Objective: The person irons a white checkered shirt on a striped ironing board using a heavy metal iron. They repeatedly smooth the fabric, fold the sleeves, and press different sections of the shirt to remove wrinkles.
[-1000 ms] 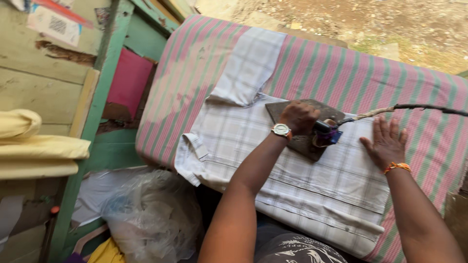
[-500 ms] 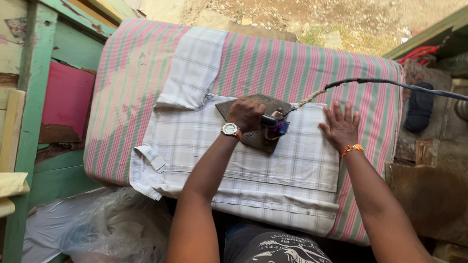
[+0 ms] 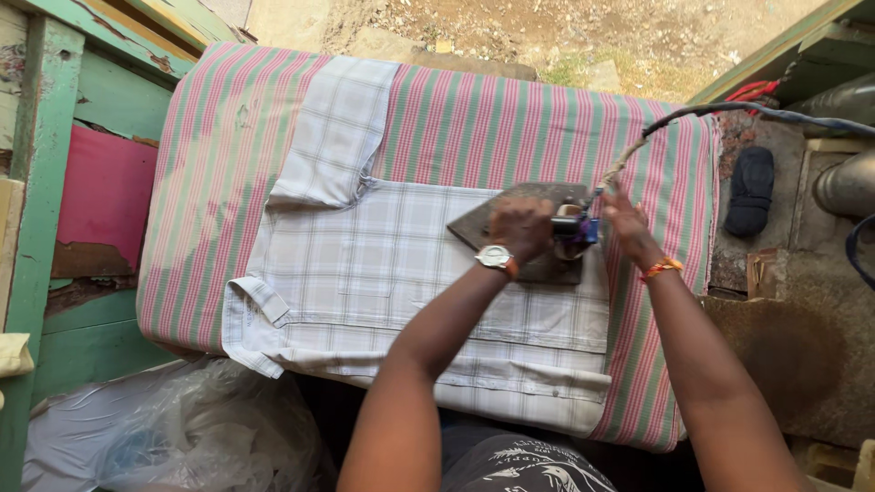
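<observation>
Nearest the viewer, one crumpled clear plastic bag [image 3: 182, 428] lies low at the left. Two bare forearms reach up over one pale checked shirt [image 3: 383, 273] spread flat on one table padded in pink-and-green striped cloth [image 3: 492, 118]. The left hand [image 3: 521, 226], wearing one wristwatch [image 3: 495, 258], has its fingers curled tight around the handle of one dark flat iron [image 3: 524, 232] resting on the shirt's right part. The right hand [image 3: 624, 219], with one orange wristband [image 3: 661, 268], touches the iron's rear end; its finger posture cannot be told. One cord [image 3: 729, 109] runs away to the upper right, past one dark sandal [image 3: 751, 189].
</observation>
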